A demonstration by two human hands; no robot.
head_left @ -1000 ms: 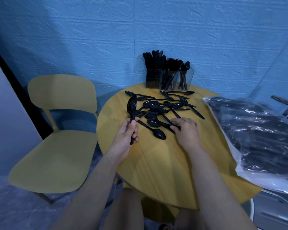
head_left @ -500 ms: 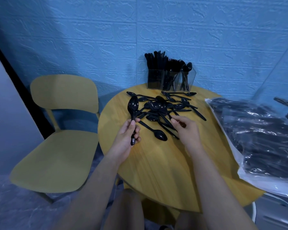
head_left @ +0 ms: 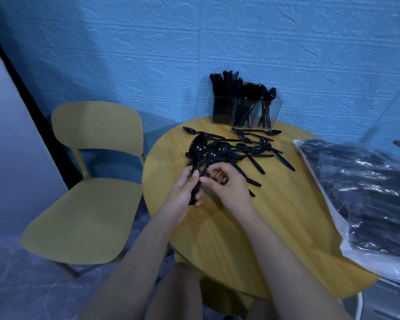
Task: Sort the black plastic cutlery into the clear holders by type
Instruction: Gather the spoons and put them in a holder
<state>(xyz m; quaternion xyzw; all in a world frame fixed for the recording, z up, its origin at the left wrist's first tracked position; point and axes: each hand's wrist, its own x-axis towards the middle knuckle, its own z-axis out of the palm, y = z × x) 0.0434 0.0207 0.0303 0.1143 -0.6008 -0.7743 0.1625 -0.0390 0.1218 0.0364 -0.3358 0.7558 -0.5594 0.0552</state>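
Over the left edge of the round wooden table (head_left: pixel 275 211), the left hand (head_left: pixel 183 195) grips a stack of black spoons (head_left: pixel 198 148) by the handles, bowls pointing up and away. The right hand (head_left: pixel 229 185) is right beside it, pinching another spoon (head_left: pixel 214 151) by its handle. Just beyond lies a loose pile of spoons (head_left: pixel 247 151), and at the far edge stand three clear holders (head_left: pixel 245 112), knives left, forks middle, spoons right. A plastic bag of cutlery (head_left: pixel 365 192) sits on the right.
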